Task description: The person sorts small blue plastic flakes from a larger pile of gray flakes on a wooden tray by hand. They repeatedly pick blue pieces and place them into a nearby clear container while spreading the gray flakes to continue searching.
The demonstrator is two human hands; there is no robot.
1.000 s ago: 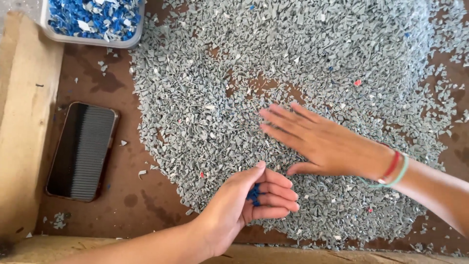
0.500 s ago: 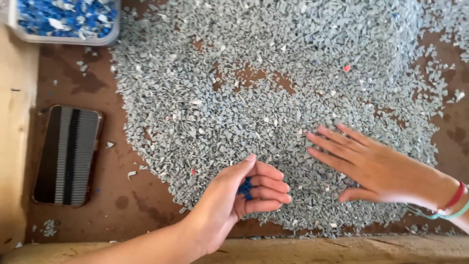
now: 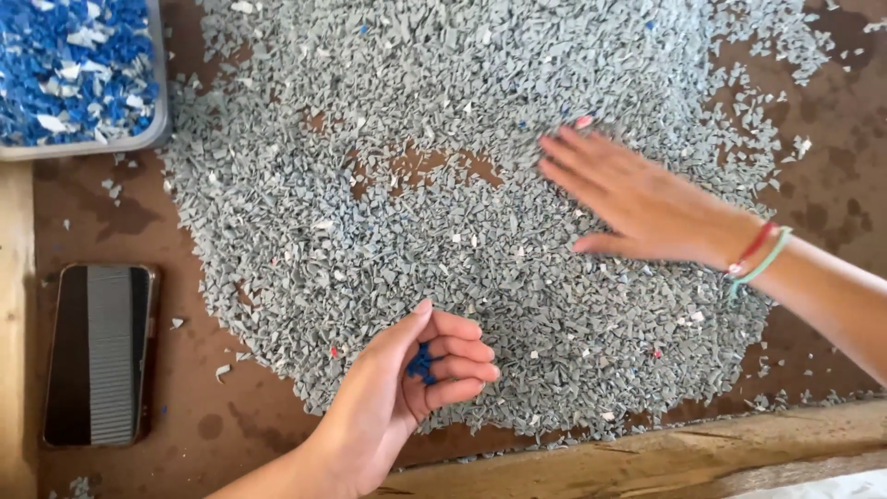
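- Head camera view: left hand [image 3: 407, 388] cupped, fingers curled around a few blue plastic chips [image 3: 421, 362].
- Right hand [image 3: 637, 199] lies flat, fingers spread, on a wide pile of grey plastic chips [image 3: 416, 111].
- Tray of blue chips [image 3: 74, 74] upper left; phone [image 3: 100, 353] at left on brown tabletop [image 3: 185, 240].

A smartphone [image 3: 100, 354] is lying face up at the lower left of the frame, its dark screen reflecting pale stripes. A grey plastic tray [image 3: 159, 103] is sitting in the upper left corner, running off the edges and holding blue and white plastic chips [image 3: 69, 65]. A brown tabletop [image 3: 199, 420] is showing along the left and lower parts of the frame. A pale wooden rail [image 3: 702, 457] is bordering it along the bottom, and another wooden strip [image 3: 14, 323] is running down the left edge.
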